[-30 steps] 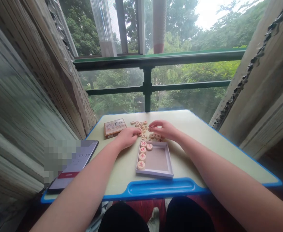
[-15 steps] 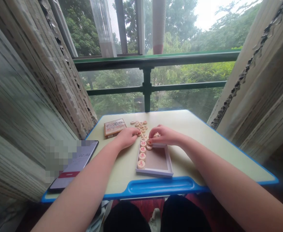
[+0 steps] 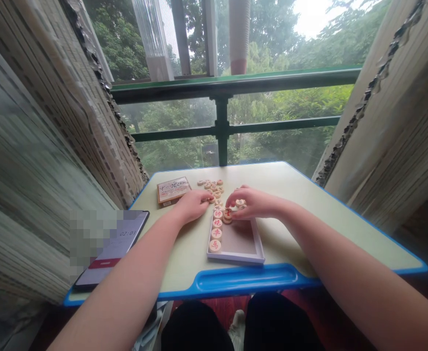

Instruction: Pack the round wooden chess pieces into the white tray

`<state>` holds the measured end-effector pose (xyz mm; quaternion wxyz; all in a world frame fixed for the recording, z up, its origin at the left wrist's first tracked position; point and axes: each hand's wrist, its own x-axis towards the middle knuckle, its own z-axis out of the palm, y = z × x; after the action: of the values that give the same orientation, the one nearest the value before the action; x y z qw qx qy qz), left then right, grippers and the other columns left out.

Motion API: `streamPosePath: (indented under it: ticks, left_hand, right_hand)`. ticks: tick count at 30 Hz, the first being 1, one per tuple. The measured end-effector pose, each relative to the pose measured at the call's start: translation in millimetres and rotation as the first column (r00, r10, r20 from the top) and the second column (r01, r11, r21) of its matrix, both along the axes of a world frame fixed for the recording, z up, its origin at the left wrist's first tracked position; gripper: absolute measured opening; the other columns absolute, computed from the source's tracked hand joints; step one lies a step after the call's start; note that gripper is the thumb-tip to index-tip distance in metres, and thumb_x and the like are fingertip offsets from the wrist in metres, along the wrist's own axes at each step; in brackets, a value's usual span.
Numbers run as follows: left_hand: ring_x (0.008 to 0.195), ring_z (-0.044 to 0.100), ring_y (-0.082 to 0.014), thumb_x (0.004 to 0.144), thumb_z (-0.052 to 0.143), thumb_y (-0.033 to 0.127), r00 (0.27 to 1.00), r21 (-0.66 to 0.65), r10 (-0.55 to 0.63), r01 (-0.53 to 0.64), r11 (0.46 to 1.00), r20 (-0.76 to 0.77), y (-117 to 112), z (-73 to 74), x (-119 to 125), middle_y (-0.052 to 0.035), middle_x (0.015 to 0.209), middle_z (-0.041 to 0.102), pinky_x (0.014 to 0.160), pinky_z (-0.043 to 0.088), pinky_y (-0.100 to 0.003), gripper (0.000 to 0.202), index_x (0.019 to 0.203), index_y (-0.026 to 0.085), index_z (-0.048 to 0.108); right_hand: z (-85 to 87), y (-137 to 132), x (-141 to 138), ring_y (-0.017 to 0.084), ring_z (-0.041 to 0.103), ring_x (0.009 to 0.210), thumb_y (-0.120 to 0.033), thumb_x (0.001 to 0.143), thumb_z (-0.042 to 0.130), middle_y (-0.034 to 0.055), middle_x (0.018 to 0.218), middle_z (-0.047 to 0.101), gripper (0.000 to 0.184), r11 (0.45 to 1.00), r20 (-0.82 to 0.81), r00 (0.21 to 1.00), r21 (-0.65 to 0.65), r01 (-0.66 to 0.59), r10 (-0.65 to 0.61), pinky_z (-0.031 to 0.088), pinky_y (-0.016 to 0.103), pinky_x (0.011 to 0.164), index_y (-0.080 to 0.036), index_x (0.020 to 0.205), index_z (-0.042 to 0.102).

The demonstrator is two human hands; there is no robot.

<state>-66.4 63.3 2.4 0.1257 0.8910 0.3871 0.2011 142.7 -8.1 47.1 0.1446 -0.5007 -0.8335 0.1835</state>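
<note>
Round wooden xiangqi pieces with red characters lie in a loose cluster (image 3: 212, 187) on the table, just beyond the tray. A shallow white box tray (image 3: 259, 243) holds a column of several pieces (image 3: 216, 229) along its left side. My right hand (image 3: 252, 204) is at the tray's far edge, its fingertips pinching a piece (image 3: 227, 216) at the far left corner. My left hand (image 3: 191, 205) rests beside the cluster, fingertips down on or against a piece (image 3: 211, 199). That hand partly hides it.
A printed game box (image 3: 173, 190) lies left of the pieces. A phone (image 3: 113, 249) showing 02:01 lies at the table's left edge. The table (image 3: 294, 195) has a blue rim and a blue front groove (image 3: 246, 280). A green window railing (image 3: 221, 87) stands beyond it.
My right hand has come down toward the tray's far left corner and holds a piece there. My left hand has barely moved. The view has tilted slightly.
</note>
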Motion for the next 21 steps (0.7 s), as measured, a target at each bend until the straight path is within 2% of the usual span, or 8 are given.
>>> streamPosePath:
  ticks: [6,21]
  left_hand:
    - [0.095,0.060,-0.0180,0.075,0.046,0.018,1.000,0.001,-0.013,0.013,1.000,0.002,0.4,0.9,0.8,-0.0019,0.103,0.068,0.093,0.043,-0.029,0.029,0.094,0.020,0.068]
    - [0.095,0.060,-0.0180,0.076,0.045,0.019,1.000,0.011,-0.012,0.012,1.000,0.000,-0.5,1.5,-0.1,-0.0024,0.103,0.068,0.092,0.043,-0.029,0.030,0.096,0.020,0.068]
  right_hand:
    - [-4.8,3.1,-1.6,0.022,0.052,0.092,-0.026,0.064,0.065,0.0038,0.086,0.062,0.020,1.000,-0.010,1.000,0.022,-0.009,0.009,0.039,0.031,0.080,-0.022,0.084,0.068]
    - [-3.6,3.3,0.3,0.021,0.051,0.091,-0.039,0.066,0.066,0.0046,0.088,0.058,0.026,0.999,-0.006,0.999,-0.007,-0.032,0.032,0.039,0.030,0.079,-0.023,0.086,0.069]
